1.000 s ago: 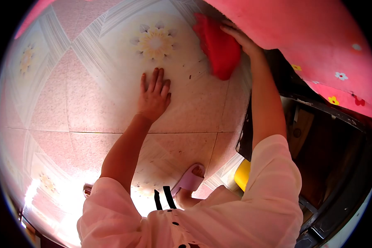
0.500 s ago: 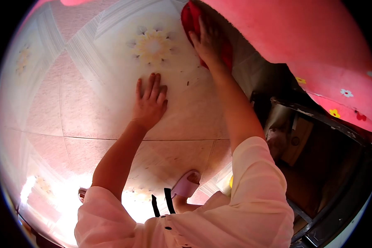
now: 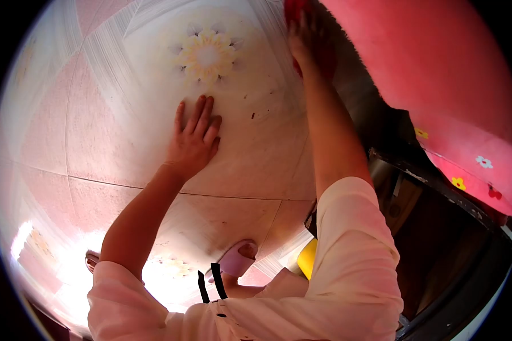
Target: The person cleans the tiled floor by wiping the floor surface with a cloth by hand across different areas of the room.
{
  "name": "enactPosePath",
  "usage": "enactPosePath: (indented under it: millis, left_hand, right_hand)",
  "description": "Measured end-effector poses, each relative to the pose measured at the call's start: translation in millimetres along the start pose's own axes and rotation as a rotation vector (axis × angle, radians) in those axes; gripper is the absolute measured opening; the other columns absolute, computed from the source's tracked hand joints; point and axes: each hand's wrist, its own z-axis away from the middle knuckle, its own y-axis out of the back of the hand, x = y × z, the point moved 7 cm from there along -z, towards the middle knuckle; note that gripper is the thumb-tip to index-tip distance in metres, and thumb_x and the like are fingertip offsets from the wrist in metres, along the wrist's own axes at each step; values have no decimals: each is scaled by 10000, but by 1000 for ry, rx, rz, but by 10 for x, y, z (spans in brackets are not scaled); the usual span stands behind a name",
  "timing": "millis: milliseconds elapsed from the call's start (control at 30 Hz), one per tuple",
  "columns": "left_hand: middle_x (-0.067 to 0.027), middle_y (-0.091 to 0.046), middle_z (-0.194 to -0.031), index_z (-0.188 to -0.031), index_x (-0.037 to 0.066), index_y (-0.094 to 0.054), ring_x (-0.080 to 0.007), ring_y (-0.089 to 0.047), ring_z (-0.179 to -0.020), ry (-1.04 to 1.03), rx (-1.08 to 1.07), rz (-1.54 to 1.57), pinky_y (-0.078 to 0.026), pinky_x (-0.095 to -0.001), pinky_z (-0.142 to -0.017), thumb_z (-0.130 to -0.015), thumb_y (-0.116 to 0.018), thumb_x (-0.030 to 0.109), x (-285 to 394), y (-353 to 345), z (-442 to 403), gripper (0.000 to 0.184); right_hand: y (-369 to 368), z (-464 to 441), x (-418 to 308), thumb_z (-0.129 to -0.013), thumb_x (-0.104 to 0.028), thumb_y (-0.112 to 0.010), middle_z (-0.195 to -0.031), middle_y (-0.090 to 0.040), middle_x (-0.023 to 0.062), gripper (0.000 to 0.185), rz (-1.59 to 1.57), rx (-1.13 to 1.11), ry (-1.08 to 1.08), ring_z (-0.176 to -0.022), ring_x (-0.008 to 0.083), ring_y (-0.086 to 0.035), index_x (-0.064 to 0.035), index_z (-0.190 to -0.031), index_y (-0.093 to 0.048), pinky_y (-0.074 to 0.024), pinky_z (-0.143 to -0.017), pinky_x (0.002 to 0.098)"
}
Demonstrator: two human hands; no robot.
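Observation:
My left hand (image 3: 194,139) rests palm down on the patterned tile floor (image 3: 239,153), its fingers stretched out and holding nothing. Farther off, at the top, my right hand (image 3: 305,41) holds a red cloth (image 3: 295,10) down against the floor. This hand lies partly in shadow beside the hanging pink fabric, so its fingertips are hard to make out. Small dark crumbs (image 3: 253,115) lie on the tile between my two arms.
Pink fabric (image 3: 438,74) with small flowers hangs at the right. Below it is a dark, open-fronted piece of furniture (image 3: 438,182) with a worn edge. A lilac slipper (image 3: 237,258) is on my foot, and something yellow (image 3: 307,258) shows beside my right sleeve.
My right hand and the red cloth have moved away and to the right, deeper into the shadow by the pink fabric. My left hand stays flat on the floor while the view shifts slightly.

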Motion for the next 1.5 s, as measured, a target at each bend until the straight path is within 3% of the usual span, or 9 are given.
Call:
enactPosePath:
  millis: [33,400,733,1233,1367,1500]
  left_hand:
    - [-209,-340,-1569,-1254,56,-548,-341,-290,-1485,-9,-7,-6,-194,-617,-1191,-850,-664,243,12,12,-14,460]
    - [-220,-343,-1562,-1262,46,-543,-352,-286,-1485,3,-52,-2,-184,-617,-1197,-841,-664,232,10,4,-15,476]
    - [-223,-341,-1564,-1266,54,-553,-351,-281,-1487,-14,-74,-76,-184,-620,-1196,-868,-636,275,35,4,-17,462]
    - [-226,-305,-1579,-1279,24,-517,-355,-250,-1500,-30,-54,-31,-175,-618,-1202,-856,-651,215,34,12,-9,483]
    - [-229,-307,-1576,-1280,19,-520,-360,-253,-1497,-21,-59,-36,-175,-622,-1199,-878,-628,212,41,-13,-14,459]
    - [-223,-332,-1572,-1265,32,-553,-343,-281,-1490,-31,-36,-93,-191,-621,-1189,-883,-627,244,41,-18,-17,443]
  right_hand:
    - [16,-47,156,-987,-520,-459,-1650,-234,42,613,45,39,-20,-1511,343,-188,-310,-1550,-342,-56,-1186,660]
    - [650,607,2112,-984,-491,-460,-1571,-317,94,600,176,-138,-520,-1438,355,-281,-231,-1517,-367,-149,-1148,626]
    - [1160,1406,3023,-982,-465,-461,-1499,-392,142,595,185,-181,-767,-1373,366,-365,-159,-1486,-390,-234,-1114,595]
    - [1281,1598,2815,-978,-425,-462,-1391,-505,213,597,194,-262,-793,-1274,383,-492,-51,-1441,-424,-360,-1063,548]
    - [1303,1469,2472,-976,-414,-462,-1362,-535,232,599,168,-312,-779,-1248,387,-526,-22,-1429,-433,-394,-1050,535]
    - [1285,1387,1682,-975,-404,-463,-1334,-565,251,603,105,-409,-771,-1222,392,-559,7,-1416,-442,-428,-1036,523]
